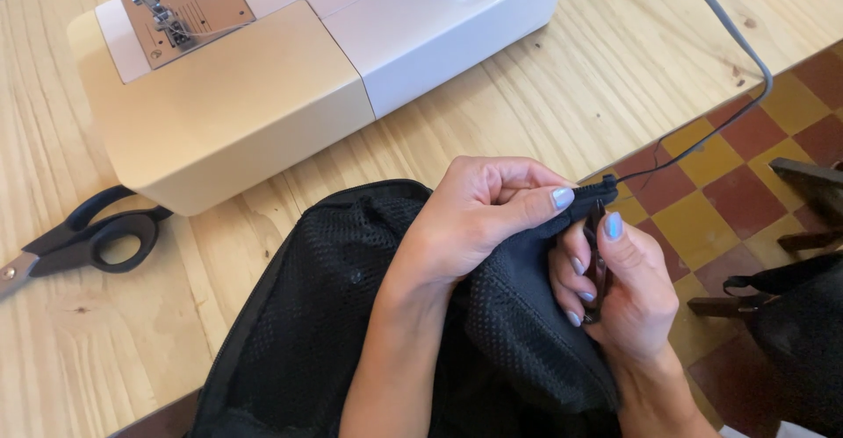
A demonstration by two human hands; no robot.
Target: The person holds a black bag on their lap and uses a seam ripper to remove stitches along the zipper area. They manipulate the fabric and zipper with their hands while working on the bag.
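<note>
Scissors (83, 240): black handles, far left on the table (544, 96).
Machine (263, 61): far left, cream and white.
Fabric (325, 333): black mesh, near centre, hanging over the table edge.
Left hand (479, 219): pinching the fabric's edge.
Right hand (623, 293): just beside it, closed on a small dark tool (598, 262).
Cord (729, 43): grey, far right.

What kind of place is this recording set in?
Likely a home or small sewing workspace: a white sewing machine and black-handled scissors sit on a wooden table, above a checkered tile floor.
</note>
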